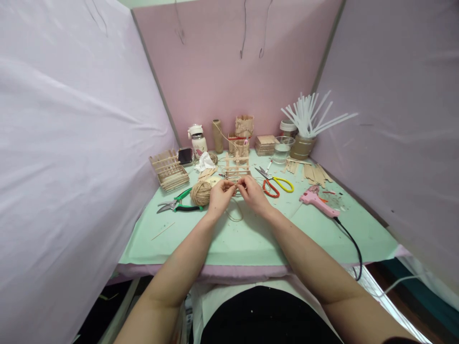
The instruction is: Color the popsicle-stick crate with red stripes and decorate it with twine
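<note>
Pink cloth backed your booth and paler cloth walls closed its sides around the mint-green tabletop, crowded at the rear and strewn with scraps. The glue gun lay well to your right; a careless forearm could have dragged its cord. Scissors, handles spread, lay near your right hand, a likely nick if it strayed sideways. That hand and your left hand met, fingertips apparently pinching twine just before the stick frame. A tug might have rolled the ball of twine; the slack loop could have tangled.
</note>
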Demonstrator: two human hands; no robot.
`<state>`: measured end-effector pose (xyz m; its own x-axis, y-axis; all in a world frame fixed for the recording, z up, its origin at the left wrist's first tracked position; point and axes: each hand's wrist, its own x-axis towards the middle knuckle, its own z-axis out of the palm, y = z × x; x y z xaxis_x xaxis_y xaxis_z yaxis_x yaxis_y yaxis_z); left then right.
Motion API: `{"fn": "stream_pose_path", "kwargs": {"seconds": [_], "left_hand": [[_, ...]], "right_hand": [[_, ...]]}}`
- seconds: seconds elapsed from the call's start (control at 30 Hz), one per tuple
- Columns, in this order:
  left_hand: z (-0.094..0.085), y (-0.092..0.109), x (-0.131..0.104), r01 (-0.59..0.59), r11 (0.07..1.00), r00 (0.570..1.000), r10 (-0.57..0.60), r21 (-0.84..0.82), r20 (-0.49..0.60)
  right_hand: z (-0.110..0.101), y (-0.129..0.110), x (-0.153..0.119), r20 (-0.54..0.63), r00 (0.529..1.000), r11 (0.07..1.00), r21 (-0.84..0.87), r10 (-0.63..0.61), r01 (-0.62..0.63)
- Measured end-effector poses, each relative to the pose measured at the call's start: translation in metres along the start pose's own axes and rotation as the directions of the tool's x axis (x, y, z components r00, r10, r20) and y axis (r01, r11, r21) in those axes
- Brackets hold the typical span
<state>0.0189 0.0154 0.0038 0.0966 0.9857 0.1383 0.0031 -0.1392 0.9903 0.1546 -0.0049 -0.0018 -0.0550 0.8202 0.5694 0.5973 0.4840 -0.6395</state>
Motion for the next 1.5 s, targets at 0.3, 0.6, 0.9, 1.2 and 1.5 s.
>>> {"fn": "stream_pose_path", "kwargs": {"seconds": [0.3,0.6,0.9,1.2,1.5], "left_hand": [[-0.0009,0.0009,-0.0004,0.105,0.994,0.992,-0.102,-0.038,0.079],[-0.0013,0.0027,-0.0011,0.084,0.996,0.991,-0.08,-0.034,0.106],[-0.0008,0.0038,-0.0048,-0.117,0.982,0.993,0.113,0.148,0.039],[0.0017,0.0051,-0.0031,-0.027,0.999,0.997,0.03,-0.045,0.066],[0.0039,0.0061,-0.0026,0.081,0.976,0.994,-0.064,-0.202,0.089]], "right_hand": [[-0.0014,-0.0037,-0.0016,0.005,1.0,1.0,0.018,0.015,-0.015],[0.0021,0.0041,0.0004,-0.048,0.967,0.931,0.284,0.252,-0.229],[0.0007,0.0011,0.0011,-0.061,0.946,0.886,0.374,0.319,-0.274],[0.003,0.0009,0.0013,-0.071,0.929,0.839,0.457,0.364,-0.294],[0.0002,-0.0025,0.0013,0.033,0.902,0.734,0.57,0.43,-0.371]]}}
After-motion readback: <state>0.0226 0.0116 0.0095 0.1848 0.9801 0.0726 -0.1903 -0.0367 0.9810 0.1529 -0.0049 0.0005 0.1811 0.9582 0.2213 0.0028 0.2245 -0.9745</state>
